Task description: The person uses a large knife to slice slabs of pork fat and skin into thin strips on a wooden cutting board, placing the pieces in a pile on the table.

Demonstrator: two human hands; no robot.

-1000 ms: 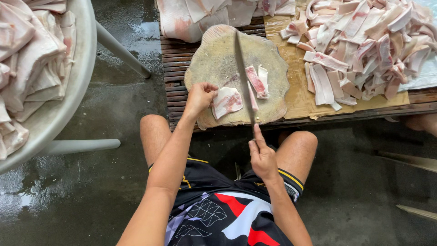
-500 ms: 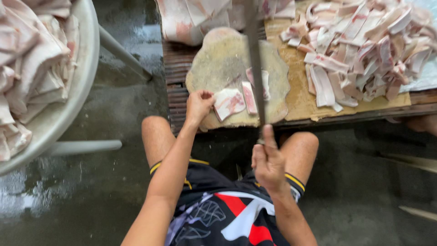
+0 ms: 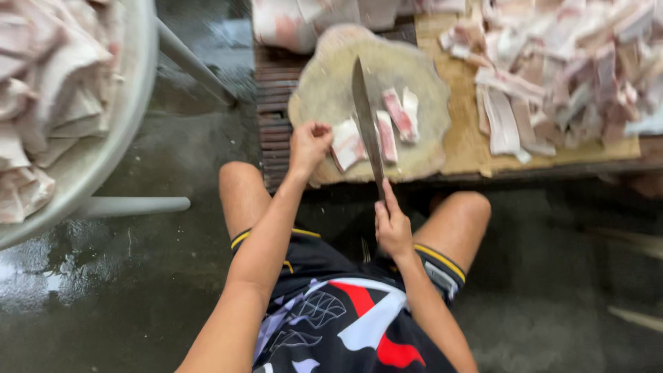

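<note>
In the head view, the right hand (image 3: 394,228) is gripping a long knife (image 3: 367,131) over the meat piece (image 3: 347,144) that the left hand (image 3: 310,144) is pinning on the round block (image 3: 324,83), with a few strips (image 3: 400,114) lying cut and many more heaped on the board (image 3: 469,141) beyond.

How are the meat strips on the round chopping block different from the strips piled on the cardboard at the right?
The strips on the block are few and lie flat, each apart beside the knife; the pile on the cardboard holds many strips, heaped over each other. The block strips look shorter, the piled ones longer. Both are pale pink and white meat.
</note>
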